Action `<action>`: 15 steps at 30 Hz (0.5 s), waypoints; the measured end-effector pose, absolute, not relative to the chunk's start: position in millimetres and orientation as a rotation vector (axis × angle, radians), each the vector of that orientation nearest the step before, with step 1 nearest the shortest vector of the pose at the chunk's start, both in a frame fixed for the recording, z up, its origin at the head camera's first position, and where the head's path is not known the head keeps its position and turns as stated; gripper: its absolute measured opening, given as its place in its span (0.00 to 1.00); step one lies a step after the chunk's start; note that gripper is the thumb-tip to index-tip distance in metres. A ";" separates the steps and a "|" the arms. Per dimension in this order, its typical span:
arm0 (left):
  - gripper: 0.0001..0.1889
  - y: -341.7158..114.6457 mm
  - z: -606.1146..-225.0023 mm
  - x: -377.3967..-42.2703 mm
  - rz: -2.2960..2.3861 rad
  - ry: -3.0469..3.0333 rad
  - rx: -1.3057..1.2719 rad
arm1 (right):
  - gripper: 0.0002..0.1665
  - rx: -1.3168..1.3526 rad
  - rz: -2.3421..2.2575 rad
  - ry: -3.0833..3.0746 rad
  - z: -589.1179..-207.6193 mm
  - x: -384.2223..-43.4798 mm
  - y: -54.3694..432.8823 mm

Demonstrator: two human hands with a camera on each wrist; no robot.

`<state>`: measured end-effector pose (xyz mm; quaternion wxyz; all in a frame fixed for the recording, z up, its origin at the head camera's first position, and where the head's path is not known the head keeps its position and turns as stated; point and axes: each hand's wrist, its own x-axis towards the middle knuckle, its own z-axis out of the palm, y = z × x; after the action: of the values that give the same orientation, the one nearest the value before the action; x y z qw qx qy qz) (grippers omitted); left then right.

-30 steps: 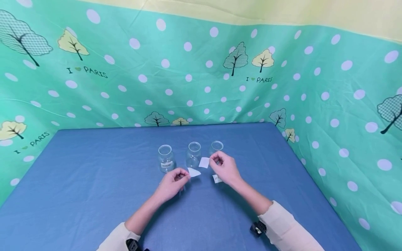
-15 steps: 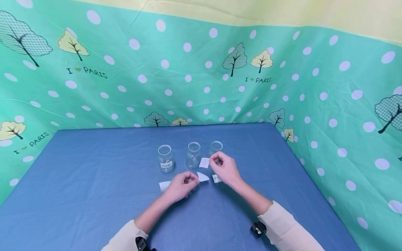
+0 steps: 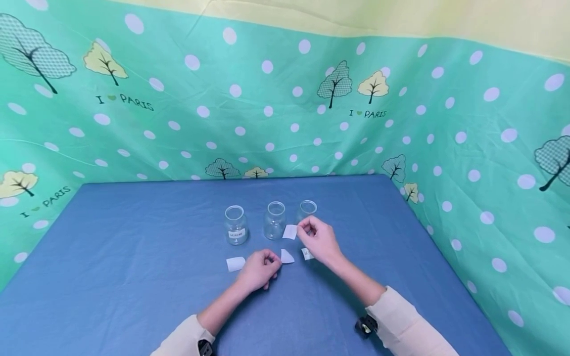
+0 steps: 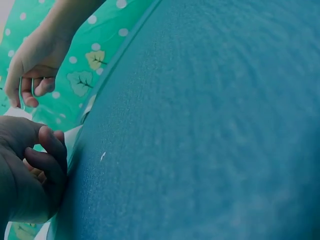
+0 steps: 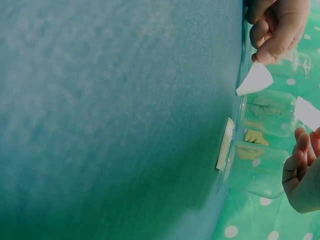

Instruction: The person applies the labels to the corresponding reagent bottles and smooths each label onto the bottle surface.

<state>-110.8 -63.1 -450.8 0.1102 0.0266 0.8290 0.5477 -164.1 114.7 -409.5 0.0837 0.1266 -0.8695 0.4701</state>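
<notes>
My left hand [image 3: 259,269] pinches a small curled piece of white paper [image 3: 286,256] between thumb and fingertips, low over the blue table. In the right wrist view that paper [image 5: 255,79] hangs bent from the fingertips. A blank-looking white label [image 3: 290,231] is pinched by my right hand [image 3: 319,241], in front of the middle glass jar [image 3: 273,225] and the right glass jar [image 3: 308,210], which the hand partly hides. The left glass jar [image 3: 235,222] bears a white label with handwriting [image 3: 236,233]. All three jars stand upright without lids.
Left of my left hand lies a white paper piece [image 3: 235,263]. A label with writing [image 3: 307,253] sits on the table below my right hand, partly covered by it. A green dotted curtain [image 3: 267,123] hangs behind the blue table [image 3: 147,257] and along its right side.
My left hand has moved right and slightly nearer with its curled paper, uncovering the white piece on the table to its left. The right hand with its label has stayed almost still.
</notes>
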 end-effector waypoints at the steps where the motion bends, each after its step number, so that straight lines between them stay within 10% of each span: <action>1: 0.06 -63.4 -450.8 -110.6 1.606 2.446 0.064 | 0.03 0.380 1.399 -2.598 -410.1 -164.1 114.9; 15: 0.05 -68.2 -455.4 -108.1 1.629 2.475 -0.099 | 0.03 0.389 1.394 -2.614 -411.1 -162.3 116.8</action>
<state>-108.1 -68.2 -455.4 0.0882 -0.0333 0.8316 0.5474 -162.3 116.8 -411.1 0.0769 0.1297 -0.8723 0.4651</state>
